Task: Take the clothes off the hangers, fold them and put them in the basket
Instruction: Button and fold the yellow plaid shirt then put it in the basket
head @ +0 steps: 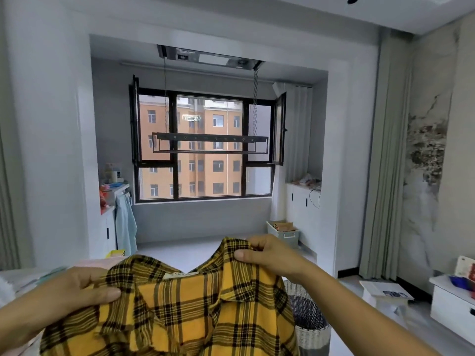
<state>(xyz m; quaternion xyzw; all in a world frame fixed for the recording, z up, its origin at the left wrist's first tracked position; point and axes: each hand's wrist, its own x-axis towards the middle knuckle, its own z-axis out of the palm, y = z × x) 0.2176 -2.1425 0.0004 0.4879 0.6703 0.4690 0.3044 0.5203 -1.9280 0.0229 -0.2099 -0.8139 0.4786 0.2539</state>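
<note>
At lower centre, the unhung plaid shirt [180, 312] is pinched by left hand [82, 289] and right hand [267, 255]; folding and basket [308, 322] placement are outstanding.

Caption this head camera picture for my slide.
Left hand and right hand hold up a yellow plaid shirt by its shoulders, woven basket beside it, drying rack behind.

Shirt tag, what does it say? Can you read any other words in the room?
Neck label on the yellow plaid shirt: faint letters, too blurred to read.
Red and white box at the right edge: print too blurred.
Bottles on the left shelf: labels too small.
Nothing readable anywhere.
</note>
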